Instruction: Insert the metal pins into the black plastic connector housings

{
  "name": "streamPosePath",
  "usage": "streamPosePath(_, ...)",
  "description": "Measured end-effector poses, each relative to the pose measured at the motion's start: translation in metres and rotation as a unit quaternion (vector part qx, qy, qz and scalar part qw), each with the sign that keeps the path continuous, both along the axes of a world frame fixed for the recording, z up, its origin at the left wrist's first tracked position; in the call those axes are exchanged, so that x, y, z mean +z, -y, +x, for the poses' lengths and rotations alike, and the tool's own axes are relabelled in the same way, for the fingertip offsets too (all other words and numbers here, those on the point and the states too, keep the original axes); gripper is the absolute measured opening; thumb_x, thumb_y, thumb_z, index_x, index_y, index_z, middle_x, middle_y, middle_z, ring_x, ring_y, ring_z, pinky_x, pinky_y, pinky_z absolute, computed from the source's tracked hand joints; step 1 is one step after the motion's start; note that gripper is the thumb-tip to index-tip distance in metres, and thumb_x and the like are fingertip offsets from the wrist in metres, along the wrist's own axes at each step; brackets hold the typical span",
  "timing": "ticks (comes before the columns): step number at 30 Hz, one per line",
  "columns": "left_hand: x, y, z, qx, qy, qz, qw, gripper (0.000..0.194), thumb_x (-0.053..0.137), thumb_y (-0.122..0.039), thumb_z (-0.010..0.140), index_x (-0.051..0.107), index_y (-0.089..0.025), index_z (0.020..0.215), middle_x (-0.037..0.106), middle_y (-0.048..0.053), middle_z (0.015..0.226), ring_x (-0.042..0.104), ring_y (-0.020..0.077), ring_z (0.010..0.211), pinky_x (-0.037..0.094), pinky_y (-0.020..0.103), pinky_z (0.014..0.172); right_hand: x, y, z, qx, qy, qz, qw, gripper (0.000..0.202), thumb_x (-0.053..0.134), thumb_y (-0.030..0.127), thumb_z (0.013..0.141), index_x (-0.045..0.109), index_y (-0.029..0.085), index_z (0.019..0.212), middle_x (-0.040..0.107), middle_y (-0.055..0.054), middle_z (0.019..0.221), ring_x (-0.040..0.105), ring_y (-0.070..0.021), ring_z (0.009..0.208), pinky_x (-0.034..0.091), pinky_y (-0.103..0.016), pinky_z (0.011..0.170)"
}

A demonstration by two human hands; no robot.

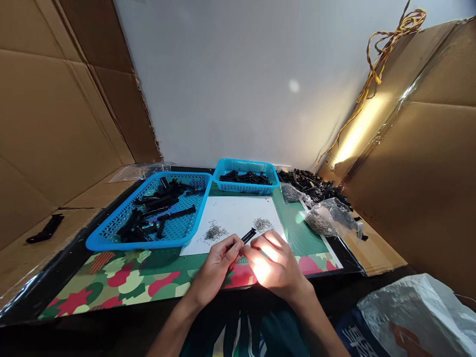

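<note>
A slender black part (pixel 249 235) is held at the near edge of a work table, between a person's two bare hands. Its far end pokes up past the fingers, pointing away and slightly right; its near end is hidden by them. The left hand (pixel 220 259) pinches it between thumb and bent fingers, so the part lies just at that hand's fingertips. The right hand (pixel 274 260) is curled close on the part's right side, fingertips near its lower end; whether they grip anything cannot be told, as bright light falls over the knuckles.

Just beyond is a white sheet (pixel 238 210) bearing two scattered piles of tiny metal bits: a left pile (pixel 214 231) and a right pile (pixel 263 224), the latter just past the part's tip. Left of the sheet, a large blue basket (pixel 139 245) holds loose black pieces (pixel 159 202); behind it, a smaller blue basket (pixel 247 188) holds more. To the right lie a clear plastic bag (pixel 322 224) of small bits and a heap of dark pieces (pixel 310 183). Cardboard walls (pixel 420 163) stand either side.
</note>
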State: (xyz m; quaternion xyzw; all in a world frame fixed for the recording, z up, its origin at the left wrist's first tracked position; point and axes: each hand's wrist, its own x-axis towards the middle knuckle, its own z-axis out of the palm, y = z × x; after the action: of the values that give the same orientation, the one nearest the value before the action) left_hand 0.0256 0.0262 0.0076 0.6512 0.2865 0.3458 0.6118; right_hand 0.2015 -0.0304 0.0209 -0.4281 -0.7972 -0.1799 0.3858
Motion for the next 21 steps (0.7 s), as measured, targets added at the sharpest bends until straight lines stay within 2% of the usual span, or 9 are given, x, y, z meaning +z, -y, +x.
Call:
streamPosePath(2,0.0,0.002,0.0,0.006,-0.024,0.004,1.0,0.043,0.047,-0.056,0.105,0.056,-0.019,0.086,0.037,-0.003,0.072,0.034,0.0135,0.067,0.032,0.026,0.062,0.001,0.004,0.0,-0.001,-0.041,-0.003,0.999,0.021,0.056,0.009,0.097,0.073,0.018,0.09,0.062,-0.004,0.072,0.05,-0.0195,0.069,0.042,-0.035,0.065)
streamPosePath(5,0.0,0.008,-0.001,0.022,-0.053,0.017,0.998,0.039,0.043,-0.055,0.107,0.063,-0.021,0.108,0.046,-0.001,0.079,0.043,0.0143,0.073,0.035,0.026,0.065,0.0,0.013,-0.001,-0.025,-0.219,-0.036,0.975,0.015,0.061,0.012,0.095,0.071,0.018,0.086,0.058,-0.002,0.072,0.052,-0.0167,0.067,0.043,-0.031,0.062)
streamPosePath(8,0.0,0.013,-0.002,0.016,-0.039,0.016,0.999,0.039,0.049,-0.053,0.106,0.052,-0.028,0.136,0.057,0.002,0.097,0.054,0.0165,0.087,0.041,0.025,0.074,-0.002,0.02,-0.003,-0.047,-0.317,-0.076,0.944,0.014,0.065,0.014,0.092,0.071,0.019,0.081,0.046,0.003,0.066,0.044,-0.0126,0.058,0.038,-0.028,0.056)
streamPosePath(11,-0.001,0.016,-0.003,-0.001,-0.03,0.008,1.0,0.056,0.051,-0.051,0.106,0.033,-0.033,0.155,0.059,0.003,0.104,0.059,0.0183,0.093,0.045,0.027,0.081,-0.005,0.022,-0.003,-0.041,-0.324,-0.111,0.938,0.014,0.067,0.013,0.089,0.072,0.019,0.078,0.044,0.004,0.064,0.04,-0.011,0.055,0.035,-0.026,0.052)
streamPosePath(13,-0.002,0.017,-0.003,-0.001,-0.034,0.008,0.999,0.062,0.051,-0.051,0.106,0.027,-0.035,0.16,0.061,0.004,0.108,0.06,0.0186,0.095,0.045,0.028,0.085,-0.007,0.02,-0.002,-0.031,-0.322,-0.13,0.937,0.013,0.067,0.012,0.089,0.073,0.019,0.08,0.048,0.004,0.065,0.04,-0.0106,0.055,0.034,-0.026,0.051)
streamPosePath(17,-0.005,0.016,-0.003,0.004,-0.052,0.022,0.998,0.06,0.052,-0.053,0.105,0.037,-0.033,0.16,0.062,0.006,0.123,0.059,0.0213,0.11,0.043,0.032,0.102,-0.013,0.019,0.0,-0.009,-0.302,-0.139,0.943,0.012,0.067,0.013,0.09,0.076,0.019,0.085,0.053,0.002,0.067,0.043,-0.0111,0.055,0.036,-0.026,0.051)
streamPosePath(21,-0.006,0.015,-0.003,0.009,-0.085,0.015,0.996,0.064,0.051,-0.058,0.103,0.043,-0.029,0.16,0.063,0.007,0.13,0.06,0.0249,0.116,0.046,0.034,0.103,-0.015,0.021,0.002,-0.013,-0.288,-0.118,0.95,0.014,0.066,0.014,0.091,0.077,0.019,0.085,0.053,0.002,0.065,0.043,-0.0114,0.054,0.037,-0.026,0.05)
